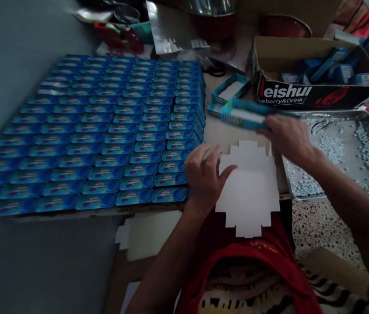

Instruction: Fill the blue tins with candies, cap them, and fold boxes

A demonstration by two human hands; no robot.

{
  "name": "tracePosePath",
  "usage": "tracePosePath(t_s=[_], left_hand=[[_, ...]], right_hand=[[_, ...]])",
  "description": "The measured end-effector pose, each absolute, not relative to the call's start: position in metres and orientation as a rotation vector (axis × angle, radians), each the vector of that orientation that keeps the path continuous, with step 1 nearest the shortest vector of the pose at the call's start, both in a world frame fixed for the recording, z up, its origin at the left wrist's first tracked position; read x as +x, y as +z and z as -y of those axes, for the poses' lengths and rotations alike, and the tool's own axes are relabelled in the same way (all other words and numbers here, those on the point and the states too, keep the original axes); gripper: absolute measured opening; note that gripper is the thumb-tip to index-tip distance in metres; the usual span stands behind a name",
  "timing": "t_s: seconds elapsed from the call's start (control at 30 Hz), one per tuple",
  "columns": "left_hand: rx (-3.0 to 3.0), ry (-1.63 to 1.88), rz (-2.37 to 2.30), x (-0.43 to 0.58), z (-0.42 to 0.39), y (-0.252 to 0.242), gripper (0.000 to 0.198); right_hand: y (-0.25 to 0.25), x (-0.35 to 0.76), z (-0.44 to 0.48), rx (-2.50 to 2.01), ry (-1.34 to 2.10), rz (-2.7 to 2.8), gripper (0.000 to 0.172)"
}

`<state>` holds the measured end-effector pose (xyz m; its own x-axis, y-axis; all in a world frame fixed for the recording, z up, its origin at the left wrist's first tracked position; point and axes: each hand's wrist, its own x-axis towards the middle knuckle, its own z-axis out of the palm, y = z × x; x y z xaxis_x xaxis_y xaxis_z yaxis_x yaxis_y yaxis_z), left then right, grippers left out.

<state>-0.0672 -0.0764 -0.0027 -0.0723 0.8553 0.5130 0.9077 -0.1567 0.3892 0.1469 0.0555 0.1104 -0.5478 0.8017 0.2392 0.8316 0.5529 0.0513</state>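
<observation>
My right hand (287, 135), a little blurred, grips the end of a shallow blue cardboard tray (245, 115) with a pale inside. It is over the work table, close to two more blue trays (231, 89). A flat white cardboard blank (249, 187) with notched edges lies at the table's front edge, partly overhanging toward my body. At its left side my left hand (205, 176) has curled but separate fingers, its thumb stretched over the blank, with nothing visible in it. Directly left of that hand stand tight rows of small blue packs (106, 131).
A metal tray (347, 148) of small pale-blue pieces is at the right. Behind it stands an open cardboard box (315, 93) with blue boxes inside. A tape dispenser (119, 37), a plastic bag (171, 30) and a metal bowl (208, 6) occupy the back.
</observation>
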Motion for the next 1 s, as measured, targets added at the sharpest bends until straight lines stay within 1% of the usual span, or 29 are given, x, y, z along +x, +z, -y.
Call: tracePosePath(t_s=[0.07,0.13,0.17,0.2,0.23,0.27,0.3,0.37,0.4,0.43,0.5,0.57,0.6,0.63,0.7,0.77,0.83,0.93,1.0], left_hand=[[-2.12,-1.011,2.085,-0.057,0.047,-0.007,0.068],[-2.276,-0.801,2.207,-0.047,0.016,-0.014,0.078],[-2.343,-0.661,2.267,-0.044,0.004,-0.016,0.08],[-2.383,-0.522,2.325,-0.043,-0.006,-0.018,0.079],[-2.406,-0.409,2.365,-0.044,-0.012,-0.019,0.076],[-2.427,-0.328,2.386,-0.046,-0.016,-0.019,0.072],[-2.443,-0.286,2.399,-0.049,-0.017,-0.019,0.068],[-2.447,-0.319,2.435,-0.058,-0.015,-0.018,0.065],[-2.435,-0.374,2.463,-0.061,-0.014,-0.017,0.062],[-2.411,-0.44,2.492,-0.065,-0.012,-0.016,0.057],[-2.356,-0.546,2.511,-0.068,-0.008,-0.011,0.042],[-2.337,-0.545,2.458,-0.067,-0.004,-0.005,0.021],[-2.321,-0.512,2.433,-0.065,-0.002,-0.002,0.015],[-2.299,-0.469,2.418,-0.063,0.001,0.0,0.015],[-2.243,-0.392,2.42,-0.058,0.005,0.002,0.024],[-2.211,-0.348,2.432,-0.055,0.007,0.001,0.028],[-2.204,-0.349,2.425,-0.054,0.007,-0.003,0.027],[-2.222,-0.473,2.394,-0.059,0.009,-0.006,0.022],[-2.257,-0.702,2.313,-0.066,0.015,-0.002,0.017]], right_hand=[[0.129,0.119,-0.108,-1.433,-0.343,2.508,0.018],[0.137,0.088,-0.154,-1.429,-0.326,2.513,0.018],[0.138,0.074,-0.17,-1.387,-0.332,2.498,0.025],[0.137,0.064,-0.179,-1.363,-0.344,2.474,0.036],[0.134,0.058,-0.181,-1.369,-0.361,2.44,0.043],[0.13,0.057,-0.175,-1.364,-0.371,2.421,0.046],[0.123,0.06,-0.163,-1.381,-0.362,2.428,0.045],[0.105,0.081,-0.127,-1.365,-0.243,2.557,0.035],[0.093,0.096,-0.107,-1.402,-0.122,2.687,0.027],[0.081,0.114,-0.088,-1.447,-0.022,2.777,0.023],[0.055,0.15,-0.057,-1.569,0.062,2.782,0.026],[0.034,0.181,-0.038,-1.586,0.071,2.714,0.034],[0.026,0.192,-0.033,-1.559,0.065,2.685,0.038],[0.021,0.2,-0.029,-1.518,0.061,2.669,0.041],[0.015,0.207,-0.025,-1.43,0.066,2.67,0.046],[0.015,0.209,-0.022,-1.381,0.075,2.677,0.046],[0.017,0.21,-0.018,-1.361,0.074,2.659,0.043],[0.019,0.218,-0.009,-1.314,0.113,2.603,0.04],[0.018,0.224,-0.003,-1.292,0.196,2.524,0.042]])
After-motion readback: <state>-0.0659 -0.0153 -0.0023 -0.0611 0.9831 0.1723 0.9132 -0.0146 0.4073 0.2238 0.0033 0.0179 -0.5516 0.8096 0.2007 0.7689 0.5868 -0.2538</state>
